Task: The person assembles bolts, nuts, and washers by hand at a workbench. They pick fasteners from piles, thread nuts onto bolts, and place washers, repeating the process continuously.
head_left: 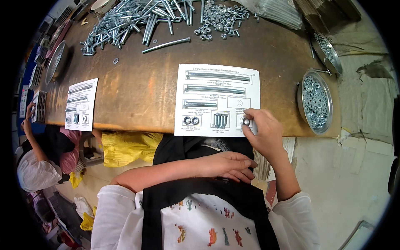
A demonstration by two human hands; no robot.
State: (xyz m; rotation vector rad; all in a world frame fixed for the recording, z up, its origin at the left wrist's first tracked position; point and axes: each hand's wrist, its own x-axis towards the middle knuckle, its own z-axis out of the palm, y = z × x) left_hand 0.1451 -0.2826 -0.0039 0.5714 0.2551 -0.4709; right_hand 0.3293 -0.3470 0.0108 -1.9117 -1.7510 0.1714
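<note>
Sheet of illustrated paper (pixel 218 97) is lying at the near edge of the brown table (pixel 141 83), and the right hand (pixel 266 132) is reaching over its lower right corner, thumb and forefinger standing narrowly apart at a small grey ring (pixel 246 121); whether that ring is real and being gripped, I cannot tell. The left hand (pixel 234 165) is lying relaxed on this side of the table, fingers loosely extended. Beyond the sheet, bolts (pixel 125 28) are lying heaped beside loose nuts (pixel 223 18), while to the right a metal bowl (pixel 329 92) is holding many small metal parts (pixel 315 104).
</note>
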